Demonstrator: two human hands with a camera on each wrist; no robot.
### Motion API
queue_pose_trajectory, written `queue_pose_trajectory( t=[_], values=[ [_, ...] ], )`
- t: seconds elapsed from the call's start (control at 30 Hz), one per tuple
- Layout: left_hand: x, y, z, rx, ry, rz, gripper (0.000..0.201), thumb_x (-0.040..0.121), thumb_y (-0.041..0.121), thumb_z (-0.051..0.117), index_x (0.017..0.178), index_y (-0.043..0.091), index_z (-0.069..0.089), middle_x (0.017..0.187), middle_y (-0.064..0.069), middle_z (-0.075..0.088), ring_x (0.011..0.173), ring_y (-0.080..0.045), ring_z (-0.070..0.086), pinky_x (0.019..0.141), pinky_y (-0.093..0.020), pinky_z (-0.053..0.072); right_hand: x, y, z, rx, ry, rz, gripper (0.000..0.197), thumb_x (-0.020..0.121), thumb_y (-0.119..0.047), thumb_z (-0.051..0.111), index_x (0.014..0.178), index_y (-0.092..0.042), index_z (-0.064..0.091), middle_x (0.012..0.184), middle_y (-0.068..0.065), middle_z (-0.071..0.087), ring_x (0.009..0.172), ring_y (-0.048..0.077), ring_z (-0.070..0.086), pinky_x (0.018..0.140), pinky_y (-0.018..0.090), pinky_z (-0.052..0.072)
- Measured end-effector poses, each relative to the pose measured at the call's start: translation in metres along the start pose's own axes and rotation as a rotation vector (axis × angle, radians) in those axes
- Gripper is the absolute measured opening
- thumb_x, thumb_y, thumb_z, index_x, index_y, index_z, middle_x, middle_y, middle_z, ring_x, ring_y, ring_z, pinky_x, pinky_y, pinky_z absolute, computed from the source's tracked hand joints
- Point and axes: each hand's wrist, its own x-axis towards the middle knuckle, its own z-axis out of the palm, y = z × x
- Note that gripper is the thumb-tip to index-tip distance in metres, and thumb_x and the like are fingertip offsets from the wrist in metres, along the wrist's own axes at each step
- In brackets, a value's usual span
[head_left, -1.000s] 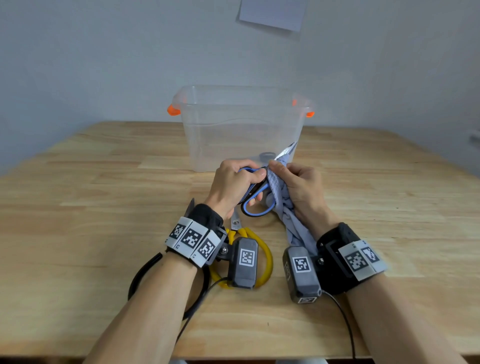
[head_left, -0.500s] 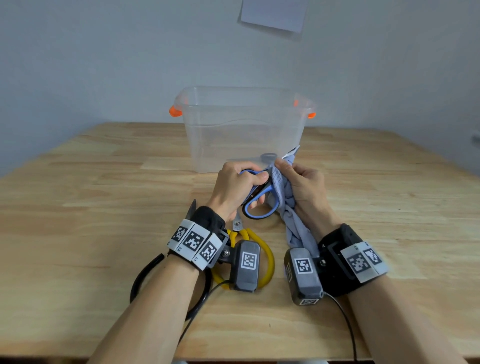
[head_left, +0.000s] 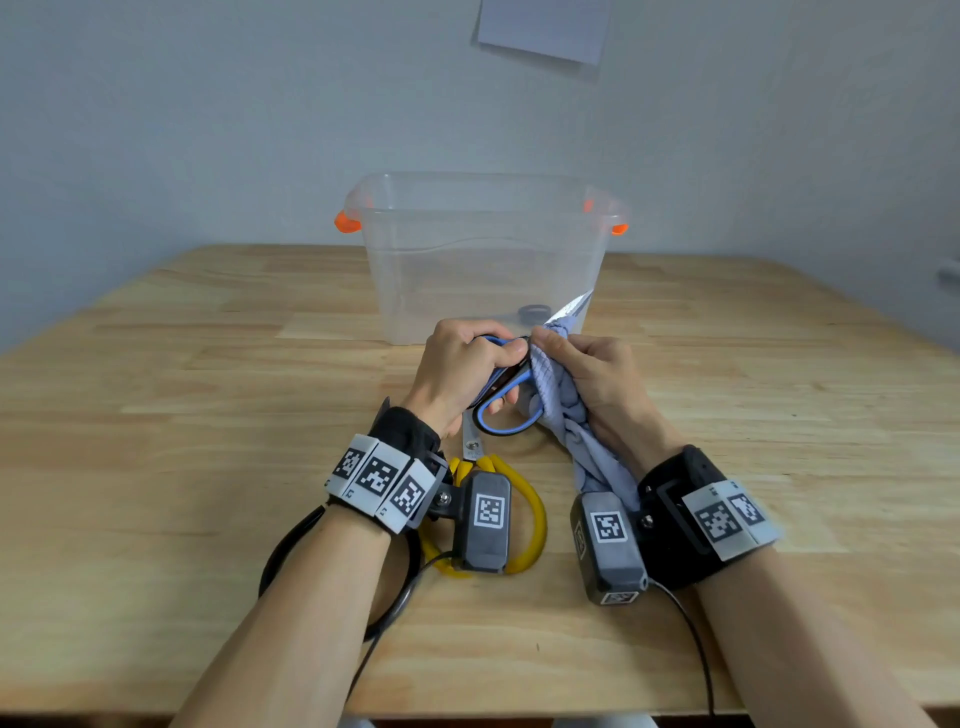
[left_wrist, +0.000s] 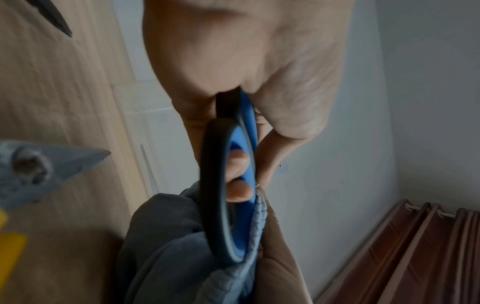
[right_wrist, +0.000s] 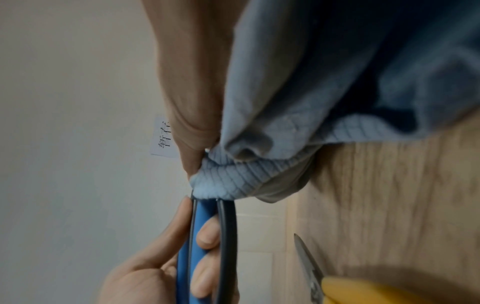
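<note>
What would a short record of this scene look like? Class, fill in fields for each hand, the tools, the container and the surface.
Left hand: fingers curled round the handles of the blue-handled scissors
Right hand: holds the light blue cloth bunched round the blades
Blade tip: pokes out beyond the cloth
Yellow-handled scissors: lie on the table, partly under the left wrist
Clear bin: behind the hands, orange handles
Surface: wooden table
</note>
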Motion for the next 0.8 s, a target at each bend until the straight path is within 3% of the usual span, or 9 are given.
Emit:
queue_pose_trajectory(
  t=[0.13,0.23,0.3,0.4,0.5,0.63,0.7,0.73,0.8],
  values=[
    [0.000,0.000,0.000,-0.002,-0.027,0.011,0.016,0.090,0.004,0.066,0.075,-0.003,0.067,0.055,-0.018,0.053,0.052,-0.032,0.050,0.039,-0.025,0.035,0.000,0.003,0.000,0.020,0.039,-0.033,0.077,0.078,-0.052,0.078,0.088,0.022,0.060,0.083,0.051,0.053,0.071,0.042,0.056,0.064,0.069,0.046],
    [0.000,-0.001,0.000,0.002,-0.042,0.017,0.018,0.090,0.003,0.066,0.072,0.000,0.067,0.056,-0.017,0.053,0.051,-0.031,0.051,0.040,-0.025,0.035,0.000,0.003,-0.001,0.025,0.065,-0.059,0.080,0.080,-0.049,0.077,0.086,0.027,0.052,0.078,0.054,0.048,0.066,0.046,0.053,0.058,0.067,0.043],
    [0.000,-0.001,0.001,0.007,-0.050,0.018,0.017,0.090,0.003,0.066,0.073,-0.001,0.067,0.056,-0.017,0.054,0.050,-0.030,0.051,0.040,-0.025,0.036,0.000,0.004,-0.001,0.049,0.096,-0.055,0.085,0.077,-0.050,0.079,0.085,0.029,0.048,0.075,0.055,0.043,0.062,0.046,0.049,0.056,0.060,0.041],
    [-0.002,-0.001,0.003,0.017,-0.064,0.016,0.017,0.090,0.002,0.065,0.073,-0.001,0.066,0.055,-0.017,0.054,0.049,-0.030,0.051,0.039,-0.025,0.036,0.001,0.004,-0.002,0.116,0.140,-0.039,0.096,0.068,-0.056,0.083,0.089,0.030,0.045,0.073,0.039,0.049,0.072,0.035,0.047,0.065,0.047,0.039],
    [-0.002,-0.001,0.004,0.019,-0.066,0.010,0.016,0.090,0.001,0.065,0.074,-0.001,0.066,0.054,-0.018,0.054,0.048,-0.030,0.051,0.038,-0.025,0.036,0.004,0.007,-0.006,0.143,0.151,-0.021,0.102,0.065,-0.059,0.085,0.093,0.031,0.043,0.080,0.027,0.049,0.078,0.034,0.047,0.069,0.047,0.038],
    [-0.004,0.000,0.004,-0.002,-0.038,-0.006,0.013,0.089,0.001,0.065,0.078,-0.006,0.066,0.055,-0.020,0.053,0.050,-0.030,0.050,0.037,-0.024,0.034,-0.002,0.000,-0.003,0.172,0.155,0.009,0.092,0.073,-0.052,0.082,0.093,0.030,0.045,0.080,0.026,0.048,0.074,0.035,0.042,0.068,0.046,0.037],
    [-0.004,0.002,0.003,-0.007,-0.021,-0.021,0.013,0.089,0.001,0.065,0.079,-0.007,0.067,0.054,-0.019,0.053,0.048,-0.029,0.049,0.037,-0.024,0.033,-0.004,-0.002,-0.002,0.163,0.135,0.020,0.075,0.082,-0.040,0.079,0.093,0.028,0.051,0.076,0.028,0.051,0.069,0.034,0.046,0.066,0.043,0.043],
    [-0.003,0.002,0.002,-0.014,-0.012,-0.032,0.013,0.089,0.001,0.065,0.079,-0.006,0.067,0.053,-0.019,0.053,0.047,-0.029,0.048,0.037,-0.024,0.033,-0.004,-0.003,-0.002,0.152,0.123,0.026,0.065,0.085,-0.035,0.076,0.092,0.026,0.054,0.073,0.031,0.052,0.068,0.033,0.049,0.065,0.040,0.045],
    [-0.002,0.003,0.000,-0.030,0.004,-0.051,0.013,0.089,0.002,0.065,0.077,-0.003,0.067,0.053,-0.018,0.053,0.047,-0.028,0.048,0.038,-0.024,0.032,-0.003,-0.003,-0.001,0.139,0.081,0.038,0.067,0.085,-0.034,0.076,0.094,0.028,0.052,0.081,0.049,0.051,0.074,0.035,0.052,0.072,0.043,0.045]
  ],
)
